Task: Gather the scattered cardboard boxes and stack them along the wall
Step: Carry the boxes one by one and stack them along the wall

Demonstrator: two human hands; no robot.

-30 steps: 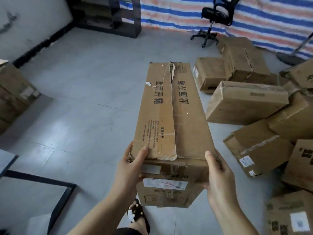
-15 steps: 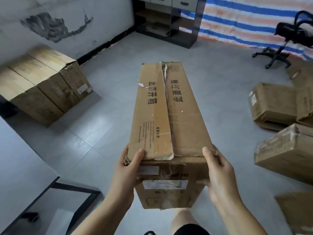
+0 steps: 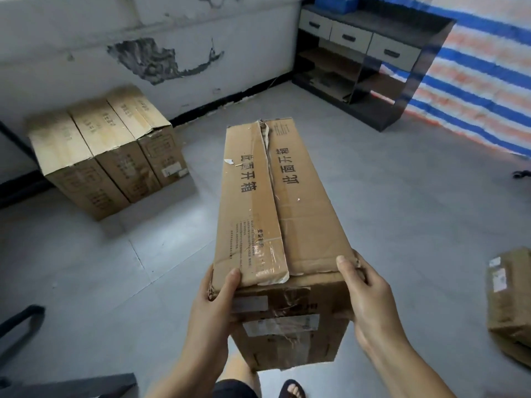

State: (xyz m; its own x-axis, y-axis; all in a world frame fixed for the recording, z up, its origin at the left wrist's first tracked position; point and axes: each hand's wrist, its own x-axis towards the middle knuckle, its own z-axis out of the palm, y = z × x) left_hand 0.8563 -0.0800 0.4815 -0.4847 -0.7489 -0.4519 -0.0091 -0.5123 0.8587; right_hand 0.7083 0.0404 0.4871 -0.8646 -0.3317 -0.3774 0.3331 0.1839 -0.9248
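Box [image 3: 275,225] is being held up off the floor [image 3: 416,196], in the middle, its long side pointing away toward the far wall [image 3: 86,38]. It is long and brown, with black writing on top. Its top flaps are meeting in a torn, wrinkly seam with shiny tape. White labels are sticking to its near end. The left hand [image 3: 214,308] is gripping the near left corner, thumb on top. The right hand [image 3: 370,300] is gripping the near right corner, thumb on top too. The hands are apart, one on each side.

Since half a second ago, the view is turning more to the left. The three boxes [image 3: 106,150] by the wall, standing side by side on the floor, are now showing closer to the middle. The shelf [image 3: 367,61] with drawers is sitting more in view at the far right. The chair is gone from sight. Only one loose box [image 3: 508,300] is showing at the right edge now.
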